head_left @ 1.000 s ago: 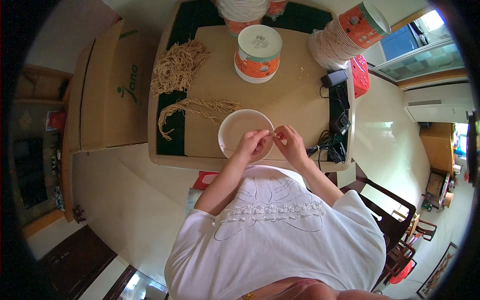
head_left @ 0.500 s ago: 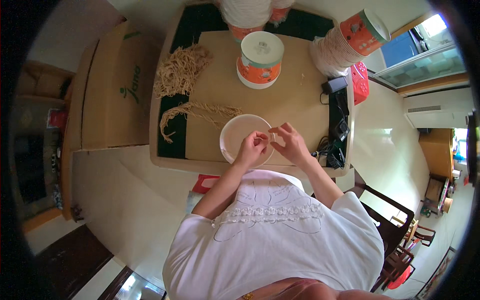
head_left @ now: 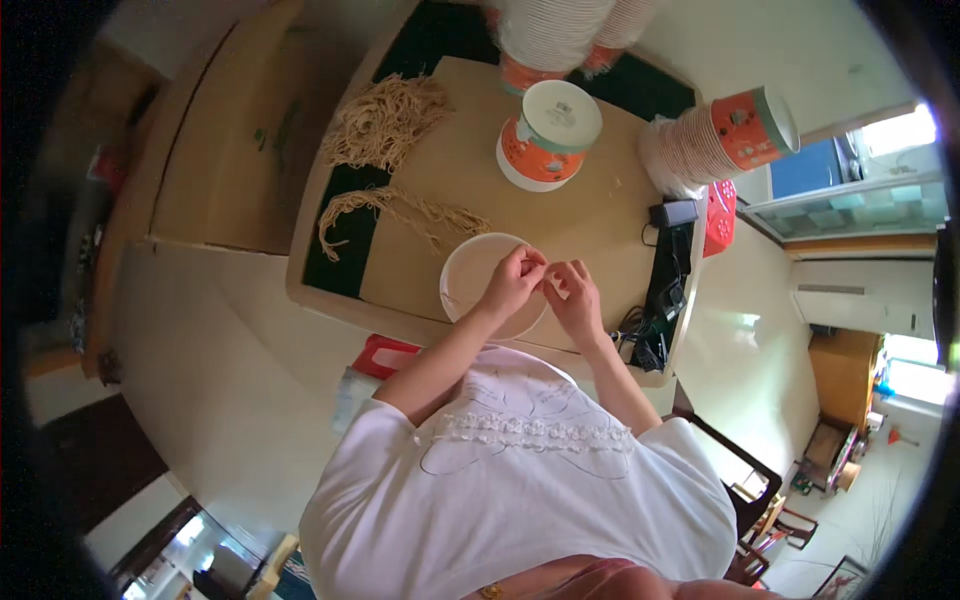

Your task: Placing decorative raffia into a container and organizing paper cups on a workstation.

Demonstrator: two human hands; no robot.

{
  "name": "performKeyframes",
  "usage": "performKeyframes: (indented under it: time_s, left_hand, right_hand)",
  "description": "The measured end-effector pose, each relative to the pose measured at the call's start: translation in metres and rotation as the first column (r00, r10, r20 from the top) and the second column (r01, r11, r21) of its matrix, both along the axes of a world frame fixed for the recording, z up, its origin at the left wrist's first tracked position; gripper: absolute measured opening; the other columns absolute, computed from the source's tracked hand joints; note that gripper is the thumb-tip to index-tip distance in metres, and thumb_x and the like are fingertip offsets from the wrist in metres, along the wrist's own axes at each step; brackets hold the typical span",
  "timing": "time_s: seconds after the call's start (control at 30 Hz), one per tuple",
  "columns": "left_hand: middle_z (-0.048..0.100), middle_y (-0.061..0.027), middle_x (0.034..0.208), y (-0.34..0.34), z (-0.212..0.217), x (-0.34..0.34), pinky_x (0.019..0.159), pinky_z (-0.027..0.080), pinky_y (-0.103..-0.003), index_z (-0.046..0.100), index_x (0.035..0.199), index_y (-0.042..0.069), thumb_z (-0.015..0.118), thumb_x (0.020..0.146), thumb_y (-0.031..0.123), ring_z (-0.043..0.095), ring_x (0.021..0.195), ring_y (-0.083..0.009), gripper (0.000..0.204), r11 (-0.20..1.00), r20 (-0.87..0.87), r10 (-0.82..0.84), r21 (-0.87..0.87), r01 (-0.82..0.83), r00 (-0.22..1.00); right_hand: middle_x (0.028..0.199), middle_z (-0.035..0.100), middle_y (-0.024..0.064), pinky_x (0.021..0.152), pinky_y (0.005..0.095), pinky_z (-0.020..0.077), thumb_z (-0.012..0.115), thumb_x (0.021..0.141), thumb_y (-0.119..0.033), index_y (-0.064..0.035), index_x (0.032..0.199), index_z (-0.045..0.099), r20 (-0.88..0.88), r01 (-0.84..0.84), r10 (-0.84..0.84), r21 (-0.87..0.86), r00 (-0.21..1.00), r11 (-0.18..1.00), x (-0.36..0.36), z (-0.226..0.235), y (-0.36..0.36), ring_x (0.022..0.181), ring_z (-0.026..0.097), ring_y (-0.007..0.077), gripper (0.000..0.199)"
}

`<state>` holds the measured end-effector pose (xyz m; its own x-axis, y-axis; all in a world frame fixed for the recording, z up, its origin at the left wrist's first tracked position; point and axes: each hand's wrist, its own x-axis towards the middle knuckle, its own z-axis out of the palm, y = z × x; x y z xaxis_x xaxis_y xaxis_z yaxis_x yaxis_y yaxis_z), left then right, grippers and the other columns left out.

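Note:
Over a white round tub near the front edge of the table, my two hands meet at their fingertips. My left hand has thumb and fingers pinched together. Opposite it, my right hand is curled in a pinch too. Whatever lies between the fingers is too small to make out. A thin strand shows against the tub's left inner wall. To the left of the tub lies a bundle of tan strings, and beyond it a larger tangled heap of the same strings.
An upside-down orange-and-white paper tub stands on the cardboard sheet. Nested tubs in plastic stand at the back; another stack leans at the right. Black adapters and cables line the right edge. A large carton stands left.
My view has tilted, so the table appears turned. My hands have come together; the right hand's fingers, spread wider before, are now curled in against the left's fingertips.

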<state>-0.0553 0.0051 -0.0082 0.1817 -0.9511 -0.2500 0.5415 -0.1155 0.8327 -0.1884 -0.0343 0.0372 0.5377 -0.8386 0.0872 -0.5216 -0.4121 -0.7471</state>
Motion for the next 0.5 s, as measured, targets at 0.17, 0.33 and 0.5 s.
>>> performKeyframes:
  time_s: [0.17, 0.33, 0.5]
  left_hand:
    - [0.055, 0.0002, 0.073, 0.001, -0.01, 0.005, 0.057, 0.046, -0.024, 0.054, 0.091, 0.005, 0.063, 0.08, 0.005, 0.053, 0.063, -0.0079, 0.014, 0.998, 0.488, 0.049, -0.067, -0.019, 0.872]
    - [0.064, -0.0096, 0.075, 0.01, 0.006, 0.006, 0.062, 0.05, -0.033, 0.06, 0.084, 0.005, 0.068, 0.071, 0.014, 0.064, 0.069, -0.0237, 0.018, 0.987, 0.776, -0.158, 0.131, 0.089, 0.611]
    - [0.065, -0.0127, 0.074, 0.01, -0.006, 0.006, 0.064, 0.051, -0.035, 0.065, 0.074, 0.006, 0.067, 0.072, 0.019, 0.064, 0.071, -0.0292, 0.013, 0.976, 0.832, -0.217, 0.199, 0.091, 0.511]
  right_hand:
    - [0.082, 0.056, 0.0101, 0.061, 0.0305, 0.0484, 0.066, 0.079, -0.006, -0.0039, 0.083, 0.062, 0.088, 0.029, -0.038, 0.098, 0.995, 0.995, 0.0, 0.001, -0.006, 0.068, 0.057, 0.0213, 0.006]
    - [0.079, 0.057, 0.0098, 0.059, 0.0291, 0.0463, 0.065, 0.081, -0.007, -0.0045, 0.086, 0.064, 0.048, -0.024, 0.017, 0.139, 0.999, 0.99, -0.005, -0.003, -0.009, 0.066, 0.056, 0.0195, 0.006]
    - [0.08, 0.056, 0.0083, 0.06, 0.0275, 0.0462, 0.063, 0.08, -0.004, -0.0047, 0.09, 0.063, 0.045, -0.026, 0.02, 0.133, 0.999, 0.991, 0.001, -0.001, -0.009, 0.067, 0.055, 0.0167, 0.01]
